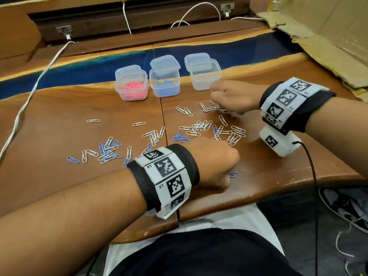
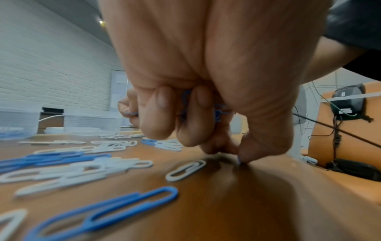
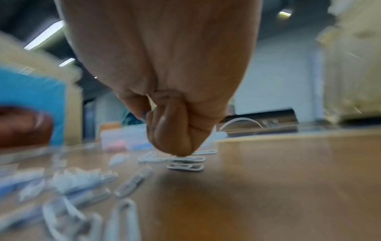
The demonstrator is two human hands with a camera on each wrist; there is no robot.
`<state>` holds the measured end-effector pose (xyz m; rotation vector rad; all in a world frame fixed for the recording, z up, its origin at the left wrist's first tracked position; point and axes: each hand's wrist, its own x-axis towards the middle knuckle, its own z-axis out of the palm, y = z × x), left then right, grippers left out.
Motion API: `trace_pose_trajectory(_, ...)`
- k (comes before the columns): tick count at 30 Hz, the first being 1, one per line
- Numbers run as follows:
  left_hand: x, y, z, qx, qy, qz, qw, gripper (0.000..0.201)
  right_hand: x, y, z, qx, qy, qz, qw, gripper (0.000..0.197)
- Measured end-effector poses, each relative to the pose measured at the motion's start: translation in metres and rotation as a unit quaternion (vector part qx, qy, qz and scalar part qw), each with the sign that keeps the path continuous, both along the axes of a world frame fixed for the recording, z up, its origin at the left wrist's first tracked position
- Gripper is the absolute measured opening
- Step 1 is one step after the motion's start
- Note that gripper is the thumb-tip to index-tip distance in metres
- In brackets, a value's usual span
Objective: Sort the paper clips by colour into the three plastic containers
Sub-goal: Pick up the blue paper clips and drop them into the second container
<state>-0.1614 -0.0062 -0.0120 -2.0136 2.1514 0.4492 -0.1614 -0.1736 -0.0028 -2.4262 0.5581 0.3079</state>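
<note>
Three clear plastic containers stand in a row at the back: one with pink clips [image 1: 132, 86], one with blue clips [image 1: 164, 84], and one [image 1: 205, 76] that looks empty. White and blue paper clips [image 1: 199, 128] lie scattered across the wooden table [image 1: 59, 116]. My left hand [image 1: 217, 162] is curled near the front edge. In the left wrist view it holds several blue clips [image 2: 218, 112] in the palm, and its fingertips [image 2: 239, 160] press the table. A blue clip [image 1: 233, 174] lies beside it. My right hand [image 1: 217, 100], fingers bunched, pinches at white clips [image 3: 189, 159] before the empty container.
Lids [image 1: 164, 61] lean behind the containers. A white cable [image 1: 29, 96] runs down the table's left side, and torn cardboard [image 1: 318, 46] lies at the back right. A black cable [image 1: 312, 166] hangs from my right wrist over the front edge. A shoe [image 1: 346, 208] is on the floor.
</note>
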Motion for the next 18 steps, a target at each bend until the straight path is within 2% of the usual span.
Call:
trace_pose_trajectory(1, -0.001, 0.000, 0.001, 0.003, -0.004, 0.000, 1.000, 0.016, -0.001, -0.001, 0.001, 0.104, -0.006, -0.055, 0.993, 0.021)
trace_pose_trajectory(3, -0.005, -0.001, 0.002, 0.007, -0.008, 0.001, 1.000, 0.015, -0.003, -0.004, 0.004, 0.257, -0.019, -0.127, 0.958, 0.015)
trace_pose_trajectory(6, -0.007, 0.000, 0.004, -0.005, 0.044, 0.027, 0.999, 0.018, -0.007, -0.007, 0.007, 0.361, -0.042, -0.147, 0.920, 0.011)
trace_pose_trajectory(9, 0.007, 0.001, 0.011, -0.035, 0.209, 0.124, 0.969, 0.024, -0.005, -0.005, 0.010, 0.401, -0.060, -0.158, 0.900, 0.026)
trace_pose_trajectory(11, 0.024, 0.003, 0.017, -0.050, 0.322, 0.195, 0.925, 0.030, 0.002, -0.004, 0.014, 0.418, -0.059, -0.165, 0.892, 0.028)
trace_pose_trajectory(14, 0.054, 0.012, 0.020, -0.071, 0.481, 0.318, 0.814, 0.032, 0.030, -0.002, 0.027, 0.450, -0.036, -0.181, 0.874, 0.014)
trace_pose_trajectory(16, 0.074, 0.019, 0.020, -0.107, 0.529, 0.389, 0.747, 0.029, 0.059, 0.002, 0.038, 0.458, -0.035, -0.184, 0.869, 0.014)
trace_pose_trajectory(18, 0.097, 0.024, 0.021, -0.145, 0.537, 0.447, 0.701, 0.026, 0.089, 0.009, 0.047, 0.431, -0.041, -0.176, 0.884, 0.019)
